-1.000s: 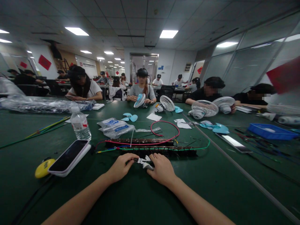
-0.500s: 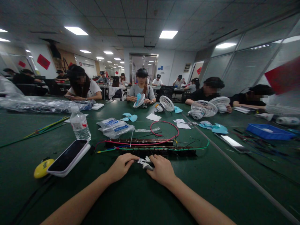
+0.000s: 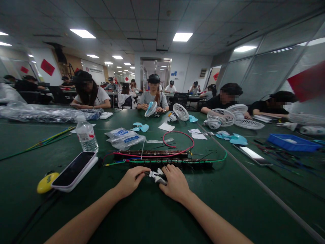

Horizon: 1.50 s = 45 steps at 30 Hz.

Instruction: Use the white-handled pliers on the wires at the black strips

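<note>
My right hand [image 3: 175,181] is closed around pliers [image 3: 160,181] with pale grey-white handles, their jaws pointing left. Thumb and forefinger of my left hand [image 3: 130,181] pinch together by the jaws, with a small dark end showing at the fingertips; what it is I cannot make out. Just beyond both hands lie two long dark strips, the nearer strip [image 3: 175,166] and the farther strip [image 3: 152,154]. A green wire [image 3: 220,158] runs along the nearer one. Over the farther one a red wire [image 3: 193,140] curls into a loop.
On the left are a water bottle [image 3: 86,134], a phone [image 3: 74,169] and a yellow object [image 3: 47,182]. Plastic bags [image 3: 125,138] lie past the strips. A blue tray [image 3: 291,142] and another phone [image 3: 251,154] are at right. Co-workers handle fan parts [image 3: 220,118] across the table.
My left fingertips have shifted slightly, and a dark end now shows between them and the jaws. Across the table, a white fan grille now shows flat beside a co-worker's fan.
</note>
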Motion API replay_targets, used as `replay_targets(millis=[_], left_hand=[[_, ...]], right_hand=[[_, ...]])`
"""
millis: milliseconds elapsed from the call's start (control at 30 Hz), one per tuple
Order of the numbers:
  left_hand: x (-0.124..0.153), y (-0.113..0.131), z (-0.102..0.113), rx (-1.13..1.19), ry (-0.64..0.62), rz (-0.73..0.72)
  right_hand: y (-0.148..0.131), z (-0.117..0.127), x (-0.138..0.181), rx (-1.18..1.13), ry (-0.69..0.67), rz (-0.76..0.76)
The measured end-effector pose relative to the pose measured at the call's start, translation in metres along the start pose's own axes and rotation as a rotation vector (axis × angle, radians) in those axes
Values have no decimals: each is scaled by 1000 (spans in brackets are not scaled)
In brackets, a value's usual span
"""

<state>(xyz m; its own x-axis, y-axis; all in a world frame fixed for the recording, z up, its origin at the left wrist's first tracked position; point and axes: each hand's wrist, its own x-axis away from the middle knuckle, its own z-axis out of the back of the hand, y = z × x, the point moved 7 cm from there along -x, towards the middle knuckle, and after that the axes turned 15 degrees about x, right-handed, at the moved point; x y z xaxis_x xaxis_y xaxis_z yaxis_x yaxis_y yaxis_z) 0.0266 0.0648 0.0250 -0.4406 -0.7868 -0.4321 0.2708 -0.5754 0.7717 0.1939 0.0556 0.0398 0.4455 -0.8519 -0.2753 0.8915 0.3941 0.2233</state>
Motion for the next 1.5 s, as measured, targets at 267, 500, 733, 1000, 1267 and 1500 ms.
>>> replay_targets(millis=[267, 500, 733, 1000, 1267, 1500], left_hand=[[0, 4, 2, 4, 14, -12], [0, 5, 0, -36, -7, -32], [1, 4, 0, -51, -13, -30], [1, 5, 0, -55, -21, -23], [0, 5, 0, -59, -18, -23], [-2, 8, -1, -51, -59, -31]], right_hand=[[0, 1, 1, -11, -2, 8], [-1, 3, 2, -3, -2, 9], [-1, 1, -1, -13, -40, 7], [0, -1, -1, -18, -76, -9], [0, 0, -1, -19, -107, -23], [1, 0, -1, -26, -104, -43]])
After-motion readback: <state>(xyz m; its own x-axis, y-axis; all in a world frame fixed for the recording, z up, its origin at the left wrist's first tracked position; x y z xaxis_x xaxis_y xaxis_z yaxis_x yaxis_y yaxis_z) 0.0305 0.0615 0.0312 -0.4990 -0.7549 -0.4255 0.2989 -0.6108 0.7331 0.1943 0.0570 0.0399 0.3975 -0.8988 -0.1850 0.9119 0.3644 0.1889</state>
